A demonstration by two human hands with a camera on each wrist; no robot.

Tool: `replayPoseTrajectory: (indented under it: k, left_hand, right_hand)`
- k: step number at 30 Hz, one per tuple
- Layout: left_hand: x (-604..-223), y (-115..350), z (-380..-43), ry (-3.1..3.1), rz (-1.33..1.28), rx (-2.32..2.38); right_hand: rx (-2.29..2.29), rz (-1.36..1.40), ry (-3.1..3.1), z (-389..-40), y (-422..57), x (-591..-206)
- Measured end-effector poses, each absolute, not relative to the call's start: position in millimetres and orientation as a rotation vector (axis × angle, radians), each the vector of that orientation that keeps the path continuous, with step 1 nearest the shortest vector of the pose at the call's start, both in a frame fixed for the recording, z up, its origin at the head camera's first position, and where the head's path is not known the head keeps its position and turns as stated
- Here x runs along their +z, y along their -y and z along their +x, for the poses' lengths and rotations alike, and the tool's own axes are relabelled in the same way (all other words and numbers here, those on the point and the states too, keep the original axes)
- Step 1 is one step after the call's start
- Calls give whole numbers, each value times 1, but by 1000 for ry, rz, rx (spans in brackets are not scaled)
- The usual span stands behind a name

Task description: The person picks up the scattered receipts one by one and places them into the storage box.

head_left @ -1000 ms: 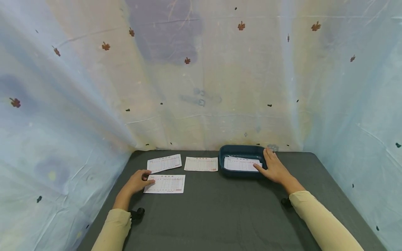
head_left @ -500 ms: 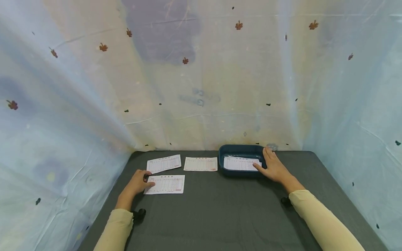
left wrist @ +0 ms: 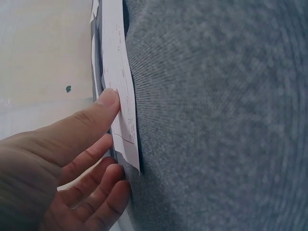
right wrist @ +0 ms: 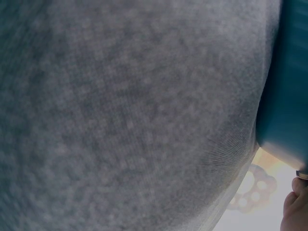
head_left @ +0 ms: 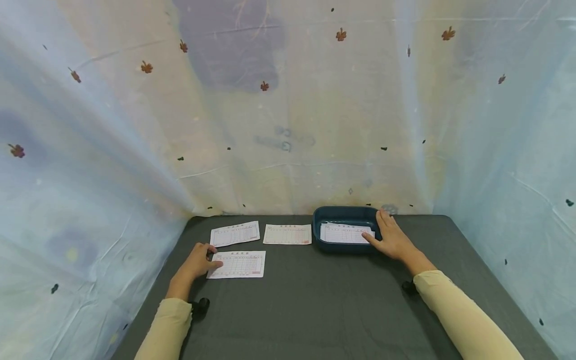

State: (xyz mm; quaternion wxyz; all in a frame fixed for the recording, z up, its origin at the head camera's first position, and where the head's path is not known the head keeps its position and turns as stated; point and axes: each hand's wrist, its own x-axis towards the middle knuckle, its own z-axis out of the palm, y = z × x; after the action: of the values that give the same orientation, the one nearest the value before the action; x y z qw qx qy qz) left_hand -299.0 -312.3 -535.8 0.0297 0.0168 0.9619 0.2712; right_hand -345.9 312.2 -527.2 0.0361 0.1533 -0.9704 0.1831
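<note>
In the head view my left hand [head_left: 194, 262] is at the left end of a printed paper form [head_left: 238, 265] lying on the grey-covered table. Seen from the left wrist, the thumb [left wrist: 103, 103] lies on the form's face, with the index finger at its edge and the other fingers curled below. On the right, my right hand [head_left: 391, 240] rests over the right side of a dark blue plastic tray [head_left: 344, 212]. Its fingers stretch along the rim, and its thumb reaches over the forms [head_left: 344, 233] inside. The right wrist view shows only fingertips beside the tray's outer wall [right wrist: 286, 91].
Behind the left form lie a tilted form [head_left: 235, 233] and a yellowish form [head_left: 287, 234], the latter just left of the tray. A patterned curtain [head_left: 288, 125] hangs along the table's back and sides. Dark wrist cameras [head_left: 200, 307] sit below both wrists.
Both hands keep nearly the same places. The left forearm has shifted very slightly to the right, and the whole head view has moved a little. The forms stay where they were.
</note>
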Motion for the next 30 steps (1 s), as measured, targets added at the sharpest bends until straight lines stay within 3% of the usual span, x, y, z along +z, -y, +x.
replayPoseTrajectory:
  k: [30]
  left_hand:
    - [-530,305,-291,-2952,143,772]
  right_hand:
    - [558,466,2990,-344,-312,-525]
